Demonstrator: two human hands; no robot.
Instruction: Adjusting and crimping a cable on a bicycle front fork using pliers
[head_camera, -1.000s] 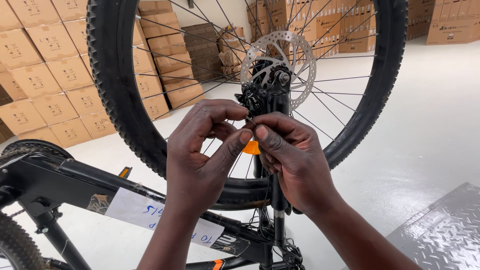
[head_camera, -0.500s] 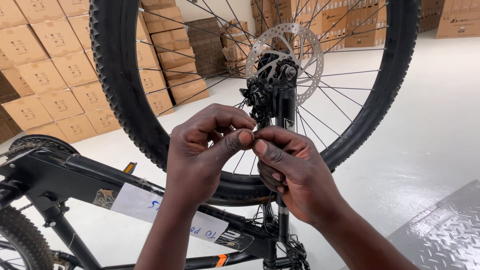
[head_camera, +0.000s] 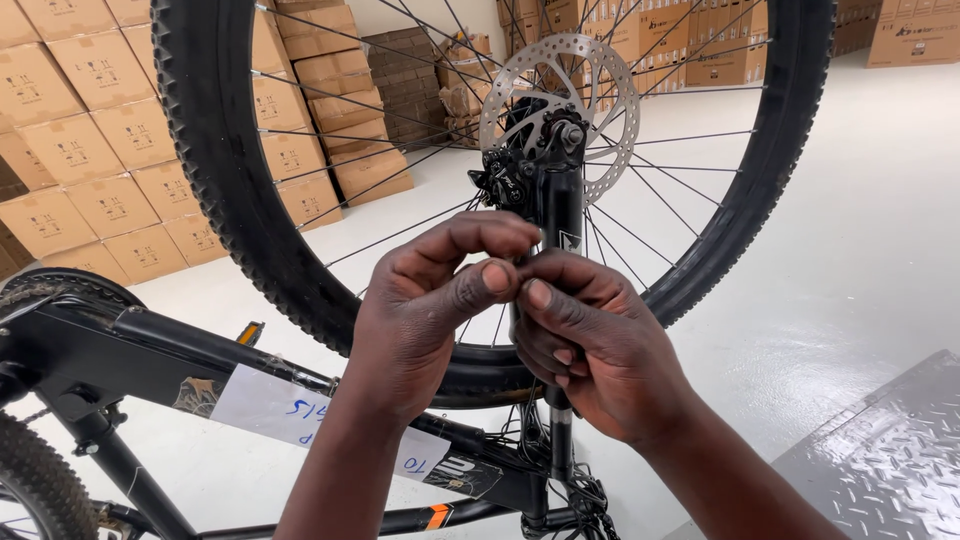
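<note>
Left hand (head_camera: 425, 320) and right hand (head_camera: 590, 345) pinched together against the fork leg (head_camera: 560, 215) below the brake disc (head_camera: 605, 90); slipping fingers risk striking the spokes.

Stacked brown cardboard boxes (head_camera: 90, 170) line the left side, with more piles (head_camera: 700, 45) along the far wall. The pale grey floor (head_camera: 860, 230) shines softly under even light; a ridged metal plate (head_camera: 880, 460) lies lower right

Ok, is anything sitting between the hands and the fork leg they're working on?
Nothing visible does. The left hand and right hand meet fingertip to fingertip right at the black fork leg, just below the brake caliper. Whether a small part sits between the fingertips cannot be told.
</note>
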